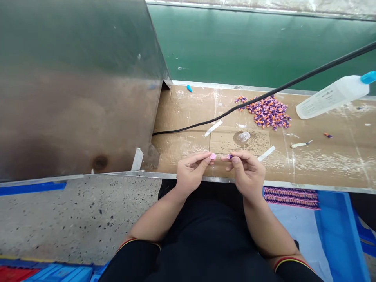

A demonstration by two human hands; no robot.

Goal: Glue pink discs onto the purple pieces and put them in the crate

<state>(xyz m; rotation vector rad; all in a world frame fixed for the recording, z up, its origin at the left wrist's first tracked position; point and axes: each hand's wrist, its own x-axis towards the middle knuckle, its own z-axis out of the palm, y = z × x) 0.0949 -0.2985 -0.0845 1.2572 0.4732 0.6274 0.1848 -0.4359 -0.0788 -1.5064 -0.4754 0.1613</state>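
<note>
Between the thumb and forefinger of my left hand (190,172) is a small round pink piece (212,156). My right hand (249,172) pinches a small purple piece (229,156), part of it hidden by the fingers. A narrow gap separates the two pieces, over the front of the cardboard-covered bench (182,113). Just beyond my hands, a small clear cup (243,136) stands in a wet patch on a cardboard sheet (220,141). Farther back lies a heap of small purple and orange pieces (270,112).
A large metal box (76,86) fills the left side. From it a black cable (202,123) crosses the bench. At right lie a white bottle (331,98) with a blue cap and a small brush-like tool (301,144). A blue tray (337,227) holding rows of pieces sits below the bench edge.
</note>
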